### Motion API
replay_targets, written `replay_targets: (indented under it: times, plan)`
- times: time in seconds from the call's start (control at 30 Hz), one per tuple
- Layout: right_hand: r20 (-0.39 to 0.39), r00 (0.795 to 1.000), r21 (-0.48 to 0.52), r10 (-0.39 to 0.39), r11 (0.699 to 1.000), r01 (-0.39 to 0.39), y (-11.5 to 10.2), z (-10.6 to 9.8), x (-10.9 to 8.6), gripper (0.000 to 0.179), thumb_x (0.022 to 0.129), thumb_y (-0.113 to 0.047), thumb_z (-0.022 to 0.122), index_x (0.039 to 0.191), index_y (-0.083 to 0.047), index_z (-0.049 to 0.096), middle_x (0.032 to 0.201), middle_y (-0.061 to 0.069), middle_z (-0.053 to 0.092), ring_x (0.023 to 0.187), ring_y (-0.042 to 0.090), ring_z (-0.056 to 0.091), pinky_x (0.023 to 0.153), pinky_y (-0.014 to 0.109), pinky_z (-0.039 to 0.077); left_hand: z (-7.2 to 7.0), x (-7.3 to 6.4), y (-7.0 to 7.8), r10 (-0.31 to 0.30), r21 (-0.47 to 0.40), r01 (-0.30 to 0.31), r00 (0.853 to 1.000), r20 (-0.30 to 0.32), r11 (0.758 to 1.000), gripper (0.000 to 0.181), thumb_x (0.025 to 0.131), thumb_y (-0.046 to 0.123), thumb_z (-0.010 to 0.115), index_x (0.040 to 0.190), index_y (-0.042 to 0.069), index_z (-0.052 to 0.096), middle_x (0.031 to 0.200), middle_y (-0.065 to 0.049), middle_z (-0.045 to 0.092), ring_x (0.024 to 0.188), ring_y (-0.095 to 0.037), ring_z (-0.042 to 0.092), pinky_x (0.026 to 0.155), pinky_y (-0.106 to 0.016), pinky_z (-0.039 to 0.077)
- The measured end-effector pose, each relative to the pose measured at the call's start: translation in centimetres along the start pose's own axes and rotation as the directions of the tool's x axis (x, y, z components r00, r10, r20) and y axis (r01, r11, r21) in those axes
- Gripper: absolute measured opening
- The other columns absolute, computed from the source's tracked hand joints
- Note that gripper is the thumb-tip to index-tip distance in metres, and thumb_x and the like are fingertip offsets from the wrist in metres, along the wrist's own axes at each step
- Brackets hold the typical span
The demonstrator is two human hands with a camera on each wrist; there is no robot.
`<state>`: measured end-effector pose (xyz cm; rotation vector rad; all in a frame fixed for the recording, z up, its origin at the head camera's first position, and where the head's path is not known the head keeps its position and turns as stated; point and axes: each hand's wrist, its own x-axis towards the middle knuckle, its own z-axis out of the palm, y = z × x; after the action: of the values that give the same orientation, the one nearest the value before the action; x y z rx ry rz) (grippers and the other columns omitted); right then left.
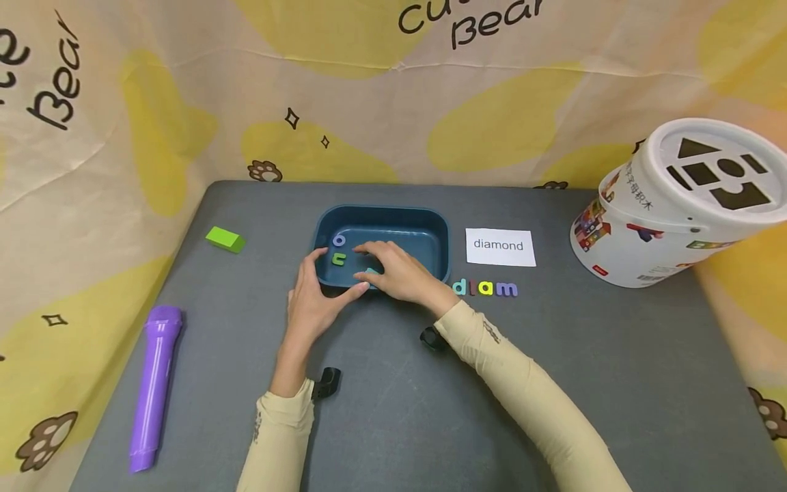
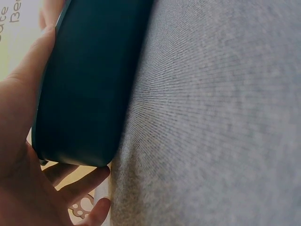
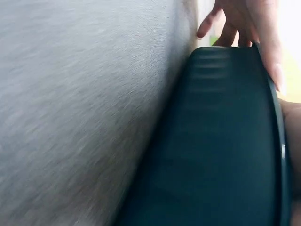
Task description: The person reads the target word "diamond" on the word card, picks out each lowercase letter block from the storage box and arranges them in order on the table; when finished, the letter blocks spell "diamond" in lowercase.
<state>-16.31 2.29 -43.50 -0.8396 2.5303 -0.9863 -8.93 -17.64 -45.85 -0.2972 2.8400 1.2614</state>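
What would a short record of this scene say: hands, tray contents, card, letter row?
left hand: grips the tray at its near-left corner
right hand: inside the tray; grip unclear
in tray: bluish o, green letter, partly hidden teal piece
card: reads "diamond", right of the tray
letter row: on the table, card's near side

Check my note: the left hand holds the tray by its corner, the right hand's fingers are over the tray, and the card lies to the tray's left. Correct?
Not quite: the card lies to the right of the tray, as the head view shows. The left hand and right hand are as you noted.
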Motion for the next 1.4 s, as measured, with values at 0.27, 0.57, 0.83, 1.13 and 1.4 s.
replay_targets:
  times: [0.27,0.57,0.83,1.13,1.4]
  plan:
    - [0.047,0.999,0.055,0.007,0.998,-0.009,0.4,0.9,3.1,0.057,0.107,-0.035,0.064,0.161,-0.023,0.048,0.164,0.010,0.047,0.153,0.035,0.040,0.125,0.057,0.034,0.1,0.0,0.0,0.002,-0.006,-0.002,1.000,-0.001,1.000,0.111,0.083,0.068,0.081,0.166,0.022,0.026,0.172,-0.012,0.031,0.155,-0.039,0.037,0.118,-0.069,0.023]
    - [0.096,0.995,-0.043,0.025,0.999,-0.021,0.0,1.1,4.4,0.060,0.108,-0.038,0.062,0.164,-0.028,0.043,0.159,0.007,0.046,0.129,0.031,0.045,0.113,0.053,0.040,0.1,0.1,0.1,0.000,0.005,-0.001,1.000,0.004,1.000,0.111,0.083,0.069,0.080,0.167,0.022,0.025,0.173,-0.012,0.028,0.156,-0.040,0.036,0.119,-0.071,0.021]
    - [0.131,0.989,-0.111,0.068,0.992,-0.053,-0.2,1.4,4.9,0.058,0.111,-0.038,0.055,0.166,-0.030,0.038,0.158,0.007,0.042,0.125,0.030,0.041,0.113,0.051,0.036,0.0,0.0,0.1,-0.010,0.005,0.010,1.000,0.010,1.000,0.111,0.083,0.070,0.080,0.167,0.023,0.025,0.173,-0.011,0.029,0.157,-0.039,0.036,0.120,-0.072,0.020]
    - [0.084,0.994,-0.075,0.073,0.995,-0.067,-0.4,0.7,4.4,0.038,0.106,-0.024,0.067,0.144,-0.024,0.068,0.150,0.010,0.050,0.131,0.033,0.046,0.115,0.054,0.038,-0.1,0.0,0.0,-0.005,-0.005,0.005,1.000,-0.009,1.000,0.109,0.083,0.066,0.083,0.166,0.024,0.026,0.173,-0.011,0.030,0.156,-0.039,0.036,0.120,-0.073,0.018]
    - [0.029,0.994,-0.091,0.105,0.991,-0.102,0.7,-0.3,3.2,0.019,0.102,-0.021,0.073,0.119,-0.022,0.082,0.131,0.005,0.063,0.119,0.028,0.055,0.111,0.053,0.043,0.0,-0.1,0.0,-0.012,0.000,0.012,1.000,-0.004,1.000,0.110,0.082,0.066,0.084,0.166,0.024,0.026,0.172,-0.010,0.032,0.156,-0.036,0.037,0.119,-0.068,0.022]
